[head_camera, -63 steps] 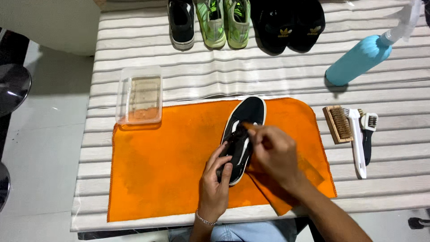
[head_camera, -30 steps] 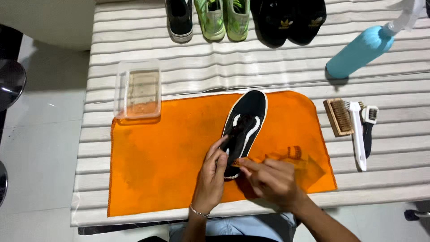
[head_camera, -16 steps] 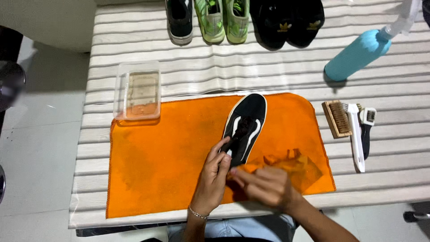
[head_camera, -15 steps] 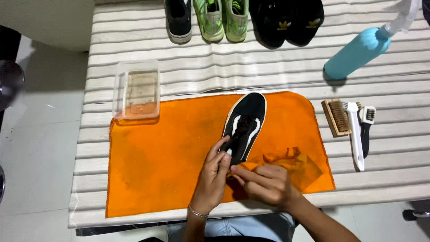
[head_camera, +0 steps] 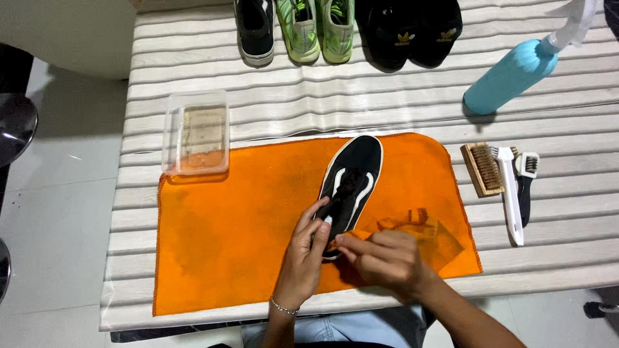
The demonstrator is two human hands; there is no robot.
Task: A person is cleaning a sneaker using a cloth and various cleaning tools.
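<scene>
Head view: black sneaker on orange cloth, both hands at its heel

Item: black sneaker (head_camera: 353,177) with white side stripes and white sole edge, lying on an orange cloth (head_camera: 238,232) spread over a white ribbed table (head_camera: 290,109), toe pointing away from the person.

Left hand (head_camera: 303,258): fingers curled and closed on the heel end of the sneaker, steadying it.

Right hand (head_camera: 385,258): fingers pinched together beside the heel, bunched over a folded corner of the cloth; whether they grip the cloth or something small cannot be told.

Handling, as judged: light, with a soft upper and a stiffer rubber sole. Best held at the heel counter or along the sole edge, where it will not crumple; the laces would shift under a loose grip.

Nearby: clear plastic tray (head_camera: 196,132) touching the cloth's far left corner; brushes (head_camera: 503,177) to the right; blue spray bottle (head_camera: 512,74); row of other shoes (head_camera: 342,29) along the far edge.
</scene>
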